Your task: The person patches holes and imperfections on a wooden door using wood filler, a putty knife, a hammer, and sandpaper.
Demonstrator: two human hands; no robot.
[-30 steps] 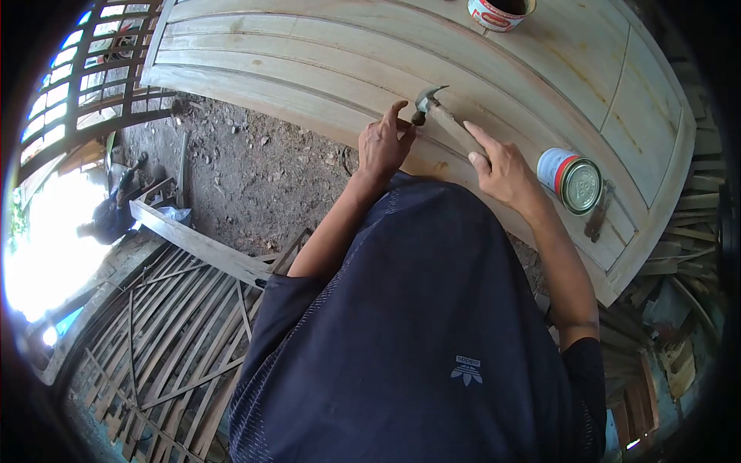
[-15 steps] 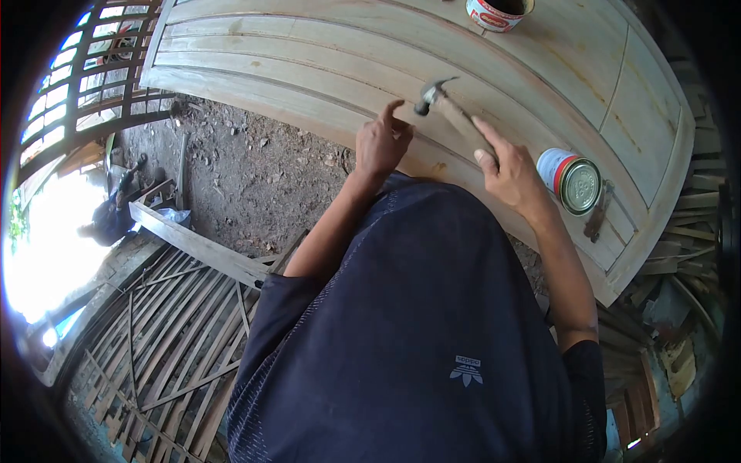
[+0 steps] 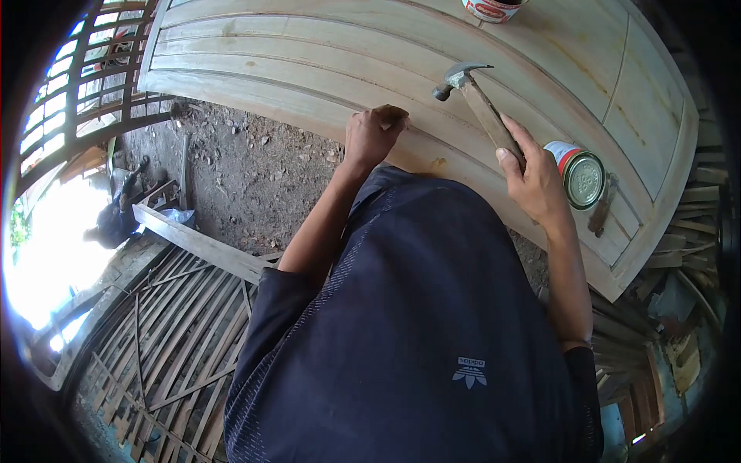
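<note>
My right hand (image 3: 536, 181) is wrapped round the wooden handle of a claw hammer (image 3: 485, 108), its metal head raised over the pale wooden door panel (image 3: 293, 50). Over the near edge of the panel, my left hand (image 3: 373, 137) has its fingers curled together; whatever they may hold is hidden. Just right of my right hand lies a can (image 3: 583, 179) on its side, its metal end facing me. A flat brown piece (image 3: 600, 212), perhaps a scraper or hinge, rests beside it.
A second open can (image 3: 492, 9) stands at the panel's far side. Bare soil with debris (image 3: 255, 170) lies left of me. A wooden beam (image 3: 197, 241) and a slatted frame (image 3: 174, 332) are at lower left, a lattice (image 3: 93, 62) at upper left. Wood strips are stacked at right.
My right hand has drawn the hammer slightly back to the right, away from my left hand. The raised finger of my left hand has curled in, and that hand has shifted slightly left.
</note>
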